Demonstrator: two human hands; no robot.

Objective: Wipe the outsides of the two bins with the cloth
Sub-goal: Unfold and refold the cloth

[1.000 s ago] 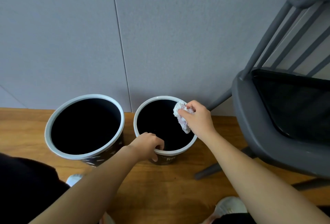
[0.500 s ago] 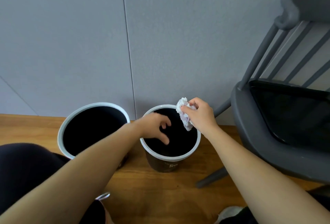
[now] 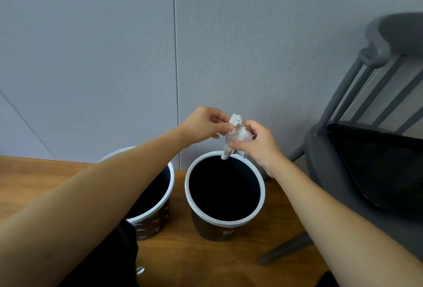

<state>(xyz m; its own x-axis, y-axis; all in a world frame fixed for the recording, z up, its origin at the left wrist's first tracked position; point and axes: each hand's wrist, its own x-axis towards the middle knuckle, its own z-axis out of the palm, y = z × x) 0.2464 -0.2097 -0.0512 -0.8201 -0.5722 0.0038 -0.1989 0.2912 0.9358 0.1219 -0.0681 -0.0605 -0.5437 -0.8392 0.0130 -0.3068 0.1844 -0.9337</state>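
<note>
The cloth (image 3: pixel 237 134), a small crumpled white wad, was held in the air above the far rim of the right bin (image 3: pixel 225 225), touching neither bin; both hands had it; the right hand (image 3: pixel 257 143) held its lower part with a grip clamped on it, thumb in front and fingers curled behind; the left hand (image 3: pixel 203 126) pinched its upper edge between thumb and fingertips, that grip likewise closed on the cloth. The right bin stood upright with a white rim and dark wall, its inside black; the left bin (image 3: pixel 153 222) stood just beside it, apart by a narrow gap, partly hidden by the left forearm. Both bins stood on a wooden floor (image 3: pixel 206 261) close to a grey wall (image 3: pixel 114 58); a grey chair (image 3: pixel 366 149) stood to the right, near the right bin.
</note>
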